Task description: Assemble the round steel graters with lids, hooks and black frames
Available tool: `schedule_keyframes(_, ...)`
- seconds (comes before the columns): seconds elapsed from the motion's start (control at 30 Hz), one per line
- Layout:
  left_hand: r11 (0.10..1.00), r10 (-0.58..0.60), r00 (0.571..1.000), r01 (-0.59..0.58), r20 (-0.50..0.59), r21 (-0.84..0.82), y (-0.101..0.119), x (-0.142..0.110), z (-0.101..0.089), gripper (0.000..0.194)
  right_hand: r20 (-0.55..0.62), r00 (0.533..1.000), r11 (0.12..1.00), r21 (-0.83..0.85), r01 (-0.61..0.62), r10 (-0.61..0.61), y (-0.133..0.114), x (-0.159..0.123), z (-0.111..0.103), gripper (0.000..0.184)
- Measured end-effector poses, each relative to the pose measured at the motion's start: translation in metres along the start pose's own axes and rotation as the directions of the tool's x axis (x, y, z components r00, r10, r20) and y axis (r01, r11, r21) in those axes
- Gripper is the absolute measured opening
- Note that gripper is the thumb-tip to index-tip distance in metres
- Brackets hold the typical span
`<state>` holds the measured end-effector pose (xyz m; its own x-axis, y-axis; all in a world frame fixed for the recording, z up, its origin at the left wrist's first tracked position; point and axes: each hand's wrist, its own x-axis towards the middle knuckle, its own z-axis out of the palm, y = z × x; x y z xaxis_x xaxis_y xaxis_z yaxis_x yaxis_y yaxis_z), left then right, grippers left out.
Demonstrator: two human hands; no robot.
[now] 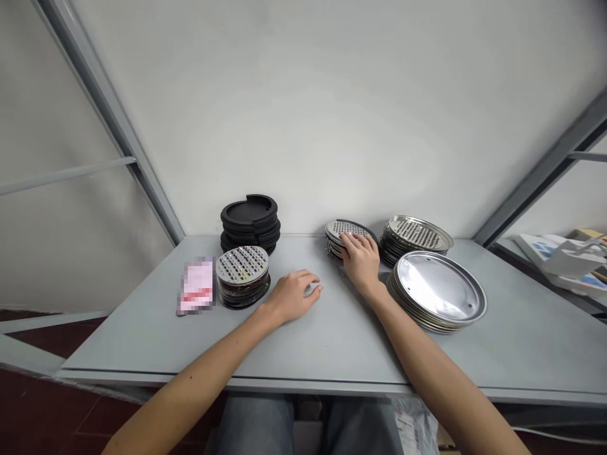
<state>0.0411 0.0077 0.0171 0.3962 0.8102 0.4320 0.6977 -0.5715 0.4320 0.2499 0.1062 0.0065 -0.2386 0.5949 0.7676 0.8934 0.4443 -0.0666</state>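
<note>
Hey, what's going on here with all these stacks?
A person stands at a grey table, their right hand resting on a small stack of perforated metal grater discs. Their left hand lies on the tabletop beside it. Around them sit a stack of black rings, a stack of round graters, a stack of oval steel graters and a stack of plain steel discs.
</note>
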Motion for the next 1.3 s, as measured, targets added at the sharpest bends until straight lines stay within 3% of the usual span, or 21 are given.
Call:
schedule_keyframes(0.1, 0.997, 0.079, 0.993, -0.078, -0.089, 0.013, -0.007, -0.003, 0.001, 0.024, -0.062, 0.997, 0.996, 0.080, 0.047, -0.042, -0.004, 0.002, -0.013, 0.039)
schedule_keyframes(0.2, 0.987, 0.149, 0.959, -0.129, -0.241, 0.096, -0.010, -0.009, -0.001, 0.043, -0.050, 0.982, 0.963, 0.188, 0.190, -0.184, -0.014, 0.000, -0.027, 0.038)
schedule_keyframes(0.33, 0.977, 0.176, 0.847, -0.086, -0.501, 0.198, -0.010, -0.014, -0.004, 0.053, -0.039, 0.944, 0.895, 0.308, 0.322, -0.326, -0.029, -0.010, -0.040, 0.037)
schedule_keyframes(0.4, 0.968, 0.188, 0.808, -0.056, -0.559, 0.245, -0.009, -0.014, -0.006, 0.049, -0.059, 0.933, 0.871, 0.343, 0.352, -0.354, -0.032, -0.015, -0.042, 0.038)
schedule_keyframes(0.47, 0.962, 0.208, 0.818, -0.073, -0.536, 0.261, -0.008, -0.014, -0.008, 0.046, -0.060, 0.918, 0.844, 0.372, 0.385, -0.392, -0.032, -0.020, -0.044, 0.037)
schedule_keyframes(0.6, 0.969, 0.226, 0.888, -0.163, -0.400, 0.186, -0.006, -0.013, -0.012, 0.044, -0.045, 0.899, 0.819, 0.396, 0.416, -0.436, -0.030, -0.026, -0.044, 0.036)
schedule_keyframes(0.8, 0.982, 0.188, 0.947, -0.187, -0.261, 0.031, -0.005, -0.012, -0.009, 0.034, -0.030, 0.911, 0.813, 0.440, 0.381, -0.411, -0.033, -0.028, -0.040, 0.037)
schedule_keyframes(0.9, 0.988, 0.139, 0.945, -0.152, -0.295, -0.022, -0.004, -0.012, -0.008, 0.030, -0.012, 0.958, 0.836, 0.485, 0.257, -0.287, -0.030, -0.026, -0.040, 0.044)
schedule_keyframes(1.03, 0.987, 0.007, 0.905, -0.074, -0.426, -0.142, -0.001, -0.013, -0.011, 0.024, 0.097, 0.991, 0.812, 0.583, 0.022, -0.096, -0.018, -0.023, -0.035, 0.065)
schedule_keyframes(1.17, 0.972, -0.017, 0.892, -0.092, -0.452, -0.218, 0.003, -0.013, -0.015, 0.022, 0.242, 0.968, 0.780, 0.617, -0.103, -0.064, -0.010, -0.025, -0.027, 0.052)
schedule_keyframes(1.3, 0.946, 0.016, 0.920, -0.141, -0.391, -0.292, 0.003, -0.012, -0.020, 0.025, 0.244, 0.969, 0.765, 0.632, -0.125, -0.044, -0.008, -0.027, -0.025, 0.042)
